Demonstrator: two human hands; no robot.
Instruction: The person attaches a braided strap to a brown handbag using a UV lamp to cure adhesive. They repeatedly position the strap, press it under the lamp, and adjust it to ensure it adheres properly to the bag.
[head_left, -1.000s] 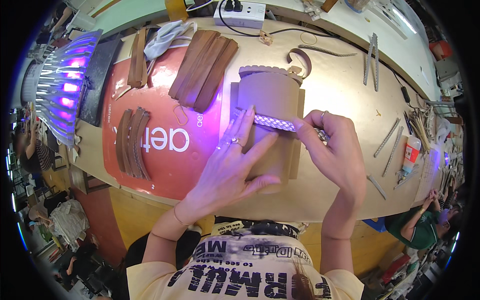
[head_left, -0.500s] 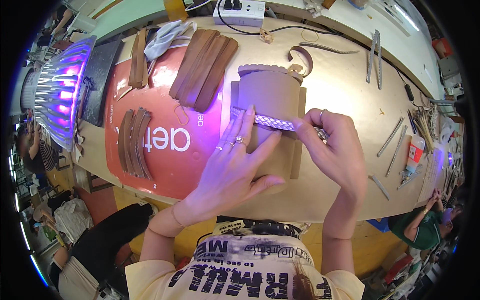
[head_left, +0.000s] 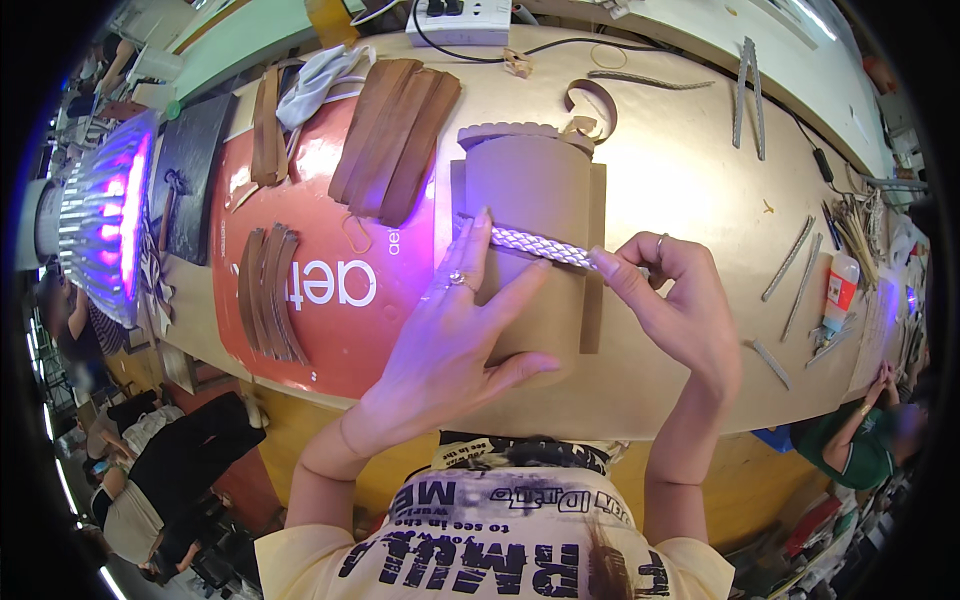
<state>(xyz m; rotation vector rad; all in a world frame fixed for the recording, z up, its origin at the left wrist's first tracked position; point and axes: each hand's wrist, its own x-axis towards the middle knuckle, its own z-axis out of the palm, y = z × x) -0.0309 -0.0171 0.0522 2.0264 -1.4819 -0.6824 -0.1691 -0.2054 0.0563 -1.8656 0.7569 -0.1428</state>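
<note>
A tan leather piece (head_left: 530, 190) with a scalloped top edge lies flat on the workbench (head_left: 690, 180). A pale braided strip (head_left: 540, 246) runs across it from left to right. My left hand (head_left: 455, 335) lies flat on the leather, fingers spread, its fingertips pressing the strip's left end. My right hand (head_left: 665, 300) pinches the strip's right end between thumb and forefinger at the leather's right edge. Each hand wears a ring.
A red mat (head_left: 330, 290) lies left of the leather, carrying stacks of brown leather strips (head_left: 395, 135) and curved pieces (head_left: 268, 290). A violet lamp (head_left: 105, 215) glows at far left. Metal tools (head_left: 745, 85), braided strips and a glue bottle (head_left: 838, 290) lie to the right. Other people stand below the bench.
My hands stay almost where they were. The right hand's fingers have shifted slightly along the braided strip, and the left thumb spreads a little wider.
</note>
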